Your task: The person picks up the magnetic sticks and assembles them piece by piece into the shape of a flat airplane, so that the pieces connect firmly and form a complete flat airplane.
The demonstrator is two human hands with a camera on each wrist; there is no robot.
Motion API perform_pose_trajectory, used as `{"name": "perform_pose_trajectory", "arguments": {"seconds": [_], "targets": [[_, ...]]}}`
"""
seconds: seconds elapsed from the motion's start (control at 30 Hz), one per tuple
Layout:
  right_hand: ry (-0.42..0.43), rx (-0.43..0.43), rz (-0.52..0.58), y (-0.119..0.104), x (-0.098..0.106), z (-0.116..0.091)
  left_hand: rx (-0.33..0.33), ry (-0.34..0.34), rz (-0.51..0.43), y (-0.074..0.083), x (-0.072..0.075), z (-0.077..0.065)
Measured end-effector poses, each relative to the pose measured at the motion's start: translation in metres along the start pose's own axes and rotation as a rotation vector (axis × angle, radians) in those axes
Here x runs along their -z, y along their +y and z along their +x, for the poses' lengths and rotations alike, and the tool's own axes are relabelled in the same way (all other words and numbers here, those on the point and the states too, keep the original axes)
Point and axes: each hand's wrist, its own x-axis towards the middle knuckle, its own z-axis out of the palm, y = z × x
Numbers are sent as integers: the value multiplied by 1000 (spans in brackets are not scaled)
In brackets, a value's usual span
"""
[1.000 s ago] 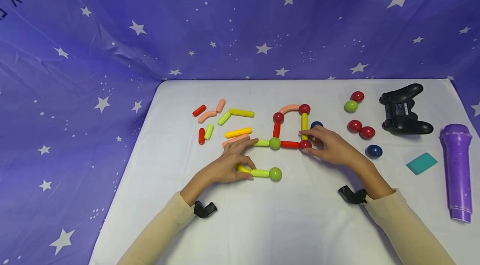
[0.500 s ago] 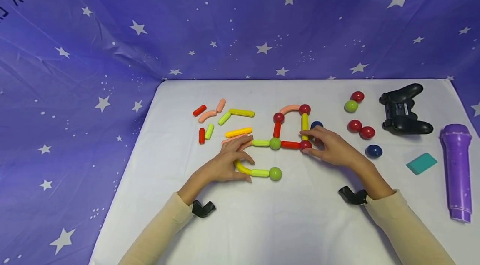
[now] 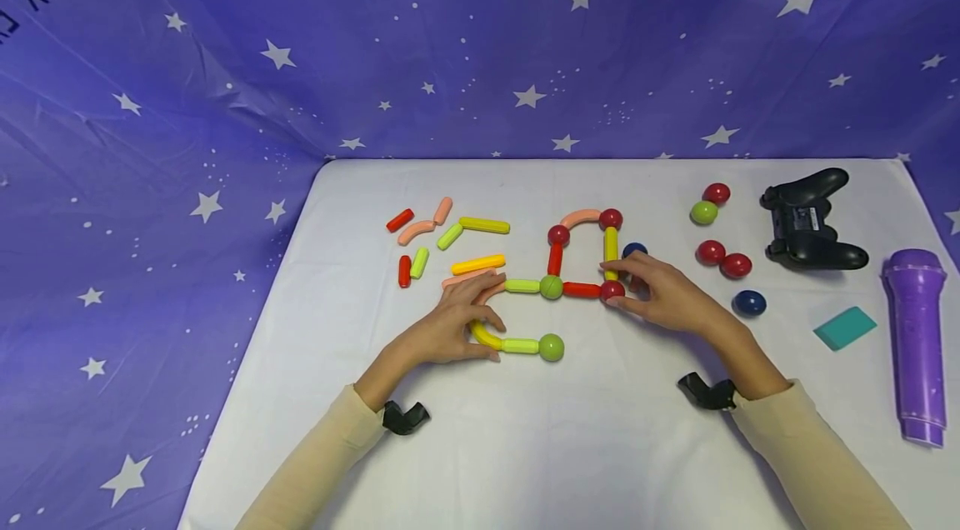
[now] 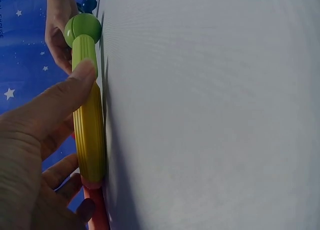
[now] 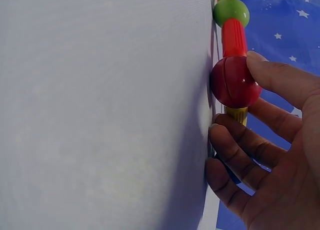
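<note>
In the head view, several magnetic sticks and balls form a linked figure. My left hand (image 3: 452, 323) holds the curved yellow stick (image 3: 486, 336), which joins a lime stick (image 3: 521, 346) and a green ball (image 3: 551, 347). In the left wrist view, the thumb lies where yellow meets lime; the other fingers are partly hidden. A second lime stick (image 3: 522, 286) leads to another green ball (image 3: 551, 287), then a red stick (image 3: 581, 290). My right hand (image 3: 663, 290) pinches the red ball (image 3: 612, 291) at the corner, its index finger across the long yellow stick (image 3: 611, 251).
Loose sticks, including a yellow one (image 3: 483, 225) and a red one (image 3: 400, 220), lie at the back left. Right of the figure are a blue ball (image 3: 749, 303), red balls (image 3: 736, 266), a game controller (image 3: 807, 220), a teal block (image 3: 845, 328) and a purple microphone-shaped object (image 3: 917, 347).
My left hand has shifted slightly left, uncovering more of the curved yellow stick and a salmon curved piece behind it. The right hand stays in place on the red ball.
</note>
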Motion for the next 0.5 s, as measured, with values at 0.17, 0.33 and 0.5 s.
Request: {"name": "perform_pose_trajectory", "arguments": {"seconds": [0.17, 0.33, 0.5], "targets": [[-2, -5, 10, 0, 0, 0, 13, 10, 18, -1, 1, -3], [-5, -12, 2, 0, 1, 0, 8, 30, 30, -5, 3, -4], [-4, 0, 12, 0, 2, 0, 52, 30, 17, -11, 8, -1]]}}
